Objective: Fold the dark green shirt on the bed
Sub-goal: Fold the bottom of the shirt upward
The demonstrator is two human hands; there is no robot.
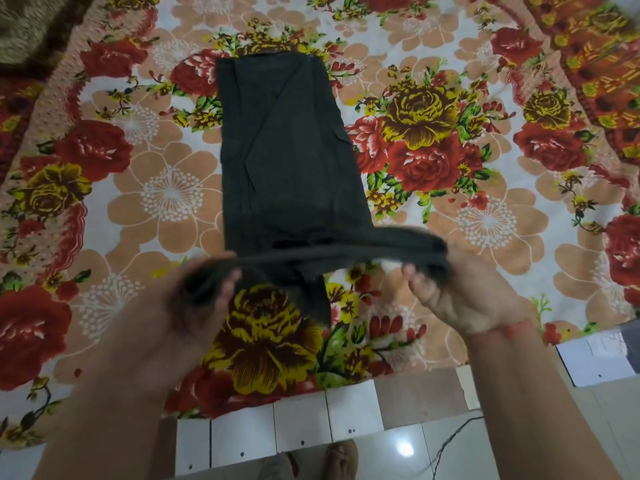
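Note:
The dark green shirt lies as a long narrow strip on the floral bedsheet, its sides folded inward. Its near end is lifted off the bed and stretched sideways between my two hands. My left hand is closed on the left corner of that raised edge. My right hand grips the right corner, palm up, with a red thread around the wrist. A loose flap of the shirt hangs down between my hands. Both hands are blurred.
A brown patterned blanket sits at the far left corner, and an orange patterned cloth at the far right. The bed's near edge meets a white tiled floor with a thin dark cord. My feet show below.

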